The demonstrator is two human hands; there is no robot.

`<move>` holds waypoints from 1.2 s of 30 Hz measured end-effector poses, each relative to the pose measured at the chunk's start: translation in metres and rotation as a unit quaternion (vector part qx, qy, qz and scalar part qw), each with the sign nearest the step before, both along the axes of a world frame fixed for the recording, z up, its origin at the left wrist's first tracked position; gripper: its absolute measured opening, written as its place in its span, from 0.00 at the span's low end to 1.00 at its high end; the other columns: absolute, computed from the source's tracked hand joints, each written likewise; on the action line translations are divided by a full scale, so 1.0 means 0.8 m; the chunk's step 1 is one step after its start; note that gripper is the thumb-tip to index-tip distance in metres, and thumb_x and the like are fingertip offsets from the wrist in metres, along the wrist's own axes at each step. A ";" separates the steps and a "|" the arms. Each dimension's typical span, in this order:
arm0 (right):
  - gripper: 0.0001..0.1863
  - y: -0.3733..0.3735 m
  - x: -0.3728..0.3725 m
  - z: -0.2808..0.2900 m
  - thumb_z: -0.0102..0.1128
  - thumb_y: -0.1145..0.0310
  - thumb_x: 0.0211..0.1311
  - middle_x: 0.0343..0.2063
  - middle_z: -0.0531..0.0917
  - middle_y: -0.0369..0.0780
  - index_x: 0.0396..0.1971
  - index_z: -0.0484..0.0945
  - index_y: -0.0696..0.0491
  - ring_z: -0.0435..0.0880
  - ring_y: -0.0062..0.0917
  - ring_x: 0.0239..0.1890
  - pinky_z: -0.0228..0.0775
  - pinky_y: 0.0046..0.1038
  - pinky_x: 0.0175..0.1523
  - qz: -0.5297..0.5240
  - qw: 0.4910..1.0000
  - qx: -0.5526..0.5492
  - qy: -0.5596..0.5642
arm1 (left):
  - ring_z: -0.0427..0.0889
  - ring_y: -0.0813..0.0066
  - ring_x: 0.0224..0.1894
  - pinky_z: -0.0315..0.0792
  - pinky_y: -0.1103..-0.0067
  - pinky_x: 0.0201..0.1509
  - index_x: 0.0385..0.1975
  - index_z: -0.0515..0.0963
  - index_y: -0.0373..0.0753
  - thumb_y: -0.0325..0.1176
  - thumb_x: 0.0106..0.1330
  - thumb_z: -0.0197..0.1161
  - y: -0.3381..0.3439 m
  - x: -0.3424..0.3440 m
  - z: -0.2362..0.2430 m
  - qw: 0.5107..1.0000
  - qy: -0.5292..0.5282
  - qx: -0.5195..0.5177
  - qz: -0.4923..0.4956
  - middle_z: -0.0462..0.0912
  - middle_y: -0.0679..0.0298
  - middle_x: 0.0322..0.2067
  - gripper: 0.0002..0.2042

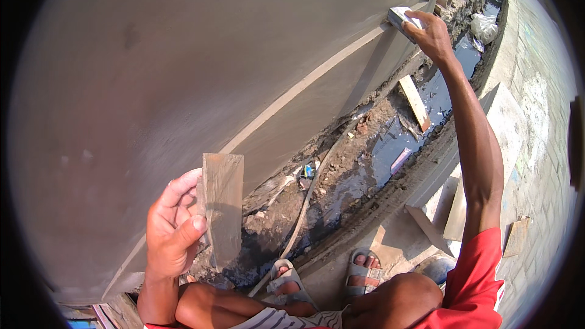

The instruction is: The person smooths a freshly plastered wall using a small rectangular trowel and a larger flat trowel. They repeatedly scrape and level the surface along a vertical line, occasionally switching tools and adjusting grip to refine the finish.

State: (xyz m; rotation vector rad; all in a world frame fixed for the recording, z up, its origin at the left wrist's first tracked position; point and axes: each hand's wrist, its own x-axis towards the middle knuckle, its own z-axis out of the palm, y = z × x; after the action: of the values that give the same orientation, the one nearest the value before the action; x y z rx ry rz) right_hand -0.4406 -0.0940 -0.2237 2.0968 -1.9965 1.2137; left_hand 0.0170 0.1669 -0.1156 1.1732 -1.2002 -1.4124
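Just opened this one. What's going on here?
A person crouches beside a grey wall, a wet ditch running along its foot. Their left hand holds a flat rectangular board up in front of the wall. The right arm is stretched out, and the right hand holds a small grey-and-white block at the far end of the pale band across the wall. What the block is made of isn't clear.

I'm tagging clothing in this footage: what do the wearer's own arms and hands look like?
The left hand and right hand are bare, with no gloves or watch visible. What looks like pale dust marks the left one. A short red sleeve with some white edging covers the right upper arm.
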 end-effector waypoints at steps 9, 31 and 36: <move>0.21 0.097 0.166 0.009 0.61 0.60 0.52 0.41 0.81 0.49 0.45 0.84 0.53 0.73 0.37 0.42 0.71 0.35 0.51 0.044 0.997 0.010 0.068 | 0.76 0.65 0.55 0.69 0.72 0.61 0.60 0.63 0.25 0.30 0.58 0.68 -0.005 0.003 0.002 1.000 -0.009 -0.010 0.005 0.73 0.49 0.54 0.32; 0.23 0.020 -0.033 0.008 0.60 0.57 0.58 0.38 0.83 0.39 0.51 0.80 0.53 0.79 0.22 0.39 0.71 0.26 0.44 0.029 0.919 0.022 -0.393 | 0.82 0.77 0.42 0.77 0.81 0.46 0.56 0.66 0.28 0.29 0.53 0.70 0.000 -0.004 0.011 0.994 -0.024 -0.030 0.099 0.80 0.57 0.46 0.31; 0.25 -0.028 -0.062 -0.008 0.60 0.57 0.53 0.43 0.84 0.46 0.49 0.81 0.55 0.81 0.29 0.46 0.71 0.29 0.51 0.037 0.977 0.006 -0.209 | 0.82 0.78 0.41 0.77 0.82 0.46 0.55 0.67 0.29 0.31 0.53 0.72 -0.013 -0.009 0.004 0.996 -0.017 -0.013 0.092 0.80 0.59 0.45 0.30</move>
State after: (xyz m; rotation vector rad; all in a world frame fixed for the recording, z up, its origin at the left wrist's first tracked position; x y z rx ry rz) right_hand -0.4903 -0.1168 -0.2301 2.0724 -2.0873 1.7882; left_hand 0.0095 0.1567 -0.1121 1.2614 -1.1012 -1.2409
